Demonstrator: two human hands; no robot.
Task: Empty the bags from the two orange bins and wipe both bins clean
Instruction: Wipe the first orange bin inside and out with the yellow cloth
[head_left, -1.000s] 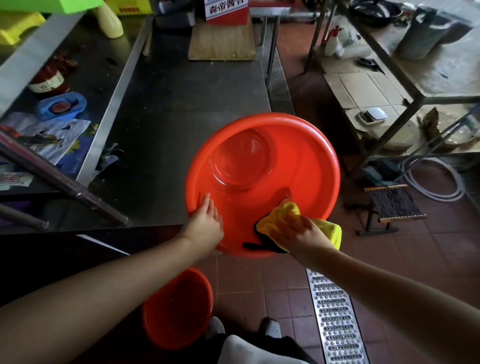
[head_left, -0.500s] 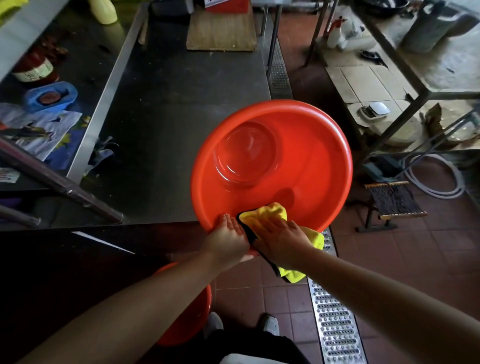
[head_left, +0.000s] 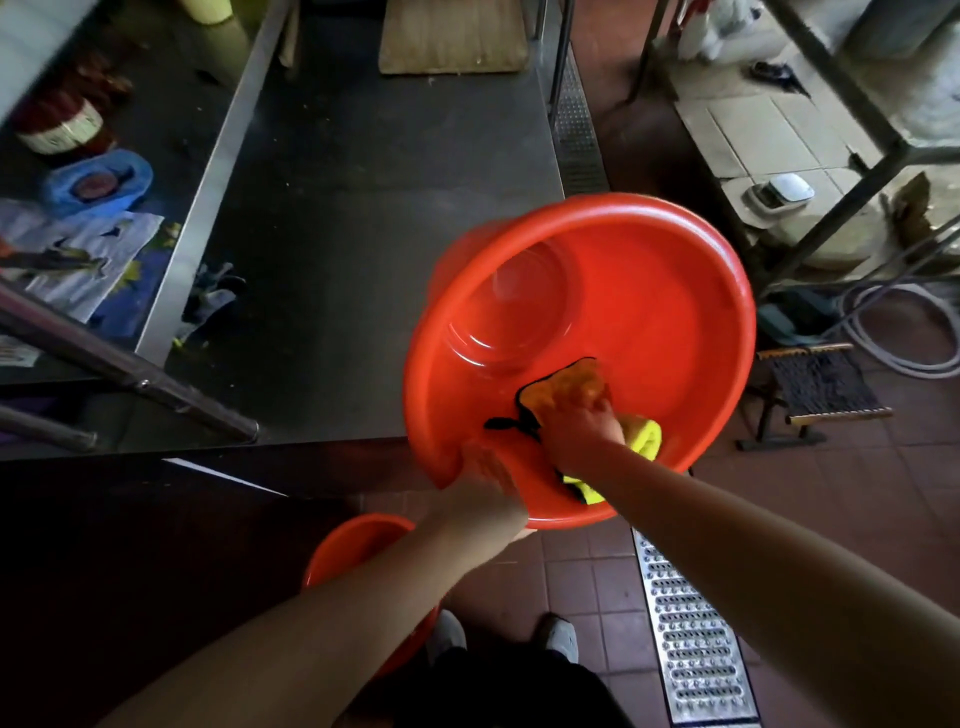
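Note:
A large orange bin (head_left: 649, 312) is tilted toward me over the front right corner of the steel table (head_left: 363, 208), with nothing in it but the cloth. My left hand (head_left: 483, 488), blurred, grips its near rim from below. My right hand (head_left: 582, 426) is inside the bin, bunching a yellow cloth (head_left: 644, 436) with a black edge against the lower inner wall. A second orange bin (head_left: 358, 545) stands on the floor beneath my left forearm, mostly hidden by it.
A wooden board (head_left: 452, 36) lies at the table's far end. Jars and printed bags sit on the left counter (head_left: 78, 156). A metal drain grate (head_left: 691, 623) runs along the tiled floor. A small stool (head_left: 821, 384), a coiled hose (head_left: 883, 332) and a metal rack (head_left: 883, 145) stand to the right.
The bin has swung right and tipped more steeply toward me. My right hand and the cloth moved from the near rim deeper into the bin. My left hand slid under the near rim.

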